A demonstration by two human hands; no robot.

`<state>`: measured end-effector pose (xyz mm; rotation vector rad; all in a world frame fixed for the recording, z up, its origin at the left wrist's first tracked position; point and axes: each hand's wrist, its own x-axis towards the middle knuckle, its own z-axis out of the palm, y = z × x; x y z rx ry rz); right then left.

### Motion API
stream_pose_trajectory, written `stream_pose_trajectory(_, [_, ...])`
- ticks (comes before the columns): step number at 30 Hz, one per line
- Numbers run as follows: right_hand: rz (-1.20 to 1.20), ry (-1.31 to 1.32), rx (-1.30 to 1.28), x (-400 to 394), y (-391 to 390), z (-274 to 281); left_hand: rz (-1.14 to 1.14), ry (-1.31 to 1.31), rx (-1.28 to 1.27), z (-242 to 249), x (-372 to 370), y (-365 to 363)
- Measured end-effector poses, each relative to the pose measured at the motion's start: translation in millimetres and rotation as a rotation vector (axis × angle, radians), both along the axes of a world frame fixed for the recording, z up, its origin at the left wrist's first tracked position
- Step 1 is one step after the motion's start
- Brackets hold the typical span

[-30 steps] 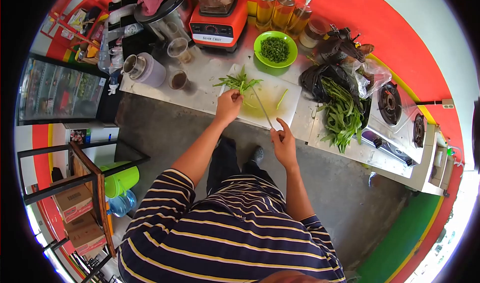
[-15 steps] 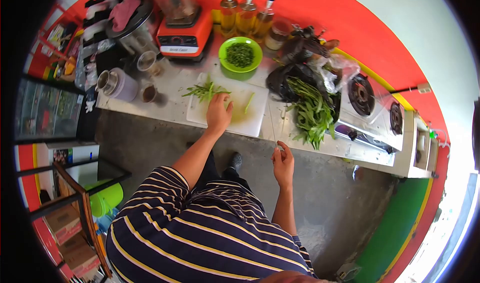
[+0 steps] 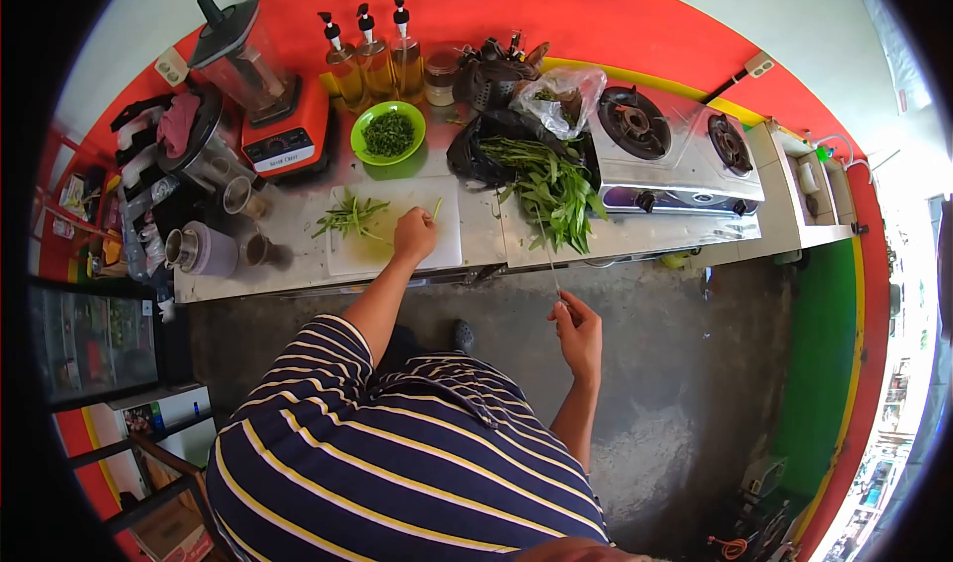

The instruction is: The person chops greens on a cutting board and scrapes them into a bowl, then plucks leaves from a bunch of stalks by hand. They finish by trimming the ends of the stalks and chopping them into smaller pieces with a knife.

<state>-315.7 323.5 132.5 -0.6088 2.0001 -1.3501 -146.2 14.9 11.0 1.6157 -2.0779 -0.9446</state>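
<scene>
Pinching the stem (image 3: 437,208), the left hand (image 3: 415,236) is safest while the right hand (image 3: 580,336) grips the knife (image 3: 551,252) well away.

Bright daylight glare at right; curved, dark edges; hands perhaps soft.

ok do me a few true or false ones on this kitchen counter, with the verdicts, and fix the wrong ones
1. The left hand is over the white cutting board. True.
2. The right hand has put its knife down. False: it holds the knife, away from the board.
3. The green bowl holds chopped greens. True.
4. The blender base is blue. False: it is red.
5. Three pump bottles stand near the wall. True.
</scene>
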Motion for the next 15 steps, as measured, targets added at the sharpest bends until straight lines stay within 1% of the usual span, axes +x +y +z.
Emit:
stream_pose_trajectory(1, [-0.007, -0.023, 0.003, 0.8, -1.6, 1.3, -0.011, 0.05, 0.002, -5.4, 4.0, -1.4])
stream_pose_trajectory(2, [0.0, -0.03, -0.008, 1.2, -4.5, -0.3, -0.005, 0.044, -0.009, -11.0, 8.6, -2.7])
stream_pose_trajectory(4, [0.015, -0.054, -0.041, 1.9, -14.1, -3.3, -0.07, 0.117, 0.107, -8.1, 16.5, -3.0])
stream_pose_trajectory(5, [0.025, -0.062, -0.05, 2.2, -20.8, -5.2, -0.06, 0.109, 0.098, -6.7, 21.3, -4.1])
stream_pose_trajectory(7, [0.124, -0.03, -0.083, 2.5, -38.7, -5.9, -0.12, 0.254, 0.281, 19.9, 27.2, 0.1])
stream_pose_trajectory(8, [0.133, -0.037, -0.091, 3.9, -49.1, -5.4, -0.111, 0.247, 0.274, 34.0, 30.2, 2.9])
stream_pose_trajectory(10, [0.199, -0.062, -0.116, 9.4, -70.6, 3.0, -0.275, 0.408, 0.113, 62.4, 36.1, 11.2])
stream_pose_trajectory(11, [0.209, -0.067, -0.121, 11.6, -81.2, 6.1, -0.265, 0.403, 0.107, 74.1, 39.4, 13.3])
stream_pose_trajectory(13, [0.34, -0.041, -0.134, 15.3, -102.0, 12.7, -0.352, 0.562, 0.263, 95.5, 44.7, 17.0])
stream_pose_trajectory(15, [0.375, -0.061, -0.187, 22.7, -121.7, 20.7, -0.353, 0.585, 0.256, 116.7, 48.6, 24.2])
